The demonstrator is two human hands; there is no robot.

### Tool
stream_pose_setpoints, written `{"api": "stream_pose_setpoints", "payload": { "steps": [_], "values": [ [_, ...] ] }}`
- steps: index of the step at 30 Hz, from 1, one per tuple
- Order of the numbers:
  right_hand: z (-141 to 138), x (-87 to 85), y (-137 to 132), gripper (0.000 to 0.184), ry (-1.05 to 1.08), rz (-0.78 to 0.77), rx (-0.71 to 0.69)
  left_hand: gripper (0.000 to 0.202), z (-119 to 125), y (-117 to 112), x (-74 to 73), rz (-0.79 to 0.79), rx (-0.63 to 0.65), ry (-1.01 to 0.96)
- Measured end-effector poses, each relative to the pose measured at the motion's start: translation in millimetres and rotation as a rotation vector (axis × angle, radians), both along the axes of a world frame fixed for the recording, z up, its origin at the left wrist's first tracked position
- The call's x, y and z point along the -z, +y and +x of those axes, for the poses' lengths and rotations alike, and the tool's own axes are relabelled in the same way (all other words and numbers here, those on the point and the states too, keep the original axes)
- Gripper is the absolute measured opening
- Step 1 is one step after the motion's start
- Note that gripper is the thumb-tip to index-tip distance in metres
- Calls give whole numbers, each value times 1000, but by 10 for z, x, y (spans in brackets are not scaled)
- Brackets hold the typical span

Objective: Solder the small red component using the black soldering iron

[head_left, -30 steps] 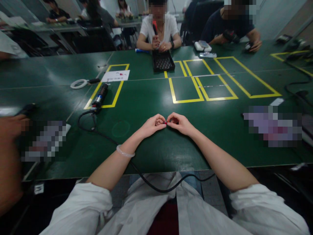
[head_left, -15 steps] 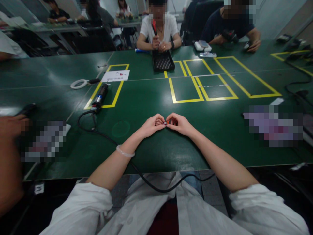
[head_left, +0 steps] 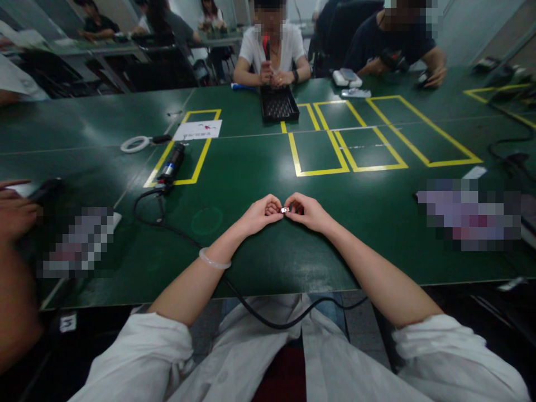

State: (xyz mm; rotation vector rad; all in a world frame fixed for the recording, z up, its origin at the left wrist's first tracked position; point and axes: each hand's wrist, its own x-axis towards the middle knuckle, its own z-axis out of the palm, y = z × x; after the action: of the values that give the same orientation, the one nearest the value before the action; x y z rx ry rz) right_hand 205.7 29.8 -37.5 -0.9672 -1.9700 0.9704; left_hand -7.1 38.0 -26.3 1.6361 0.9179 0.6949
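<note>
My left hand and my right hand rest on the green table, fingertips meeting in a pinch. Between them sits a tiny part, silvery with a trace of red, held by the fingers of both hands. A pale bangle circles my left wrist. Both forearms stretch out from white sleeves.
A black cable runs from an electric screwdriver in a yellow-taped box past my left arm. A black tray lies before a person seated opposite. A tape ring and a white card lie far left. Another person's hand is at left.
My hands have stayed in place. The small part between my fingertips has turned: it showed red before and shows silvery now. The hand at the left edge has shifted slightly.
</note>
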Motion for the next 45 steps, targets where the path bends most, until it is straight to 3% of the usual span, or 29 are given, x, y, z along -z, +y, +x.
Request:
{"api": "stream_pose_setpoints", "payload": {
  "steps": [15, 30, 40, 45],
  "values": [
    [3, -14, -5, 17, -4, -20, 12, 32, -5, -20, -38, 20, 0, 34],
    [-3, 3, -5, 25, 75, -166, 20, 30, -5, -29, -38, 63, 10, 89],
    [-7, 42, 7, 25, 130, -177, 8, 35, -8, -21, -41, 52, 6, 98],
    [-5, 10, -6, 33, 88, -65, 7, 38, -12, -14, -65, 21, -5, 68]
  ]
}}
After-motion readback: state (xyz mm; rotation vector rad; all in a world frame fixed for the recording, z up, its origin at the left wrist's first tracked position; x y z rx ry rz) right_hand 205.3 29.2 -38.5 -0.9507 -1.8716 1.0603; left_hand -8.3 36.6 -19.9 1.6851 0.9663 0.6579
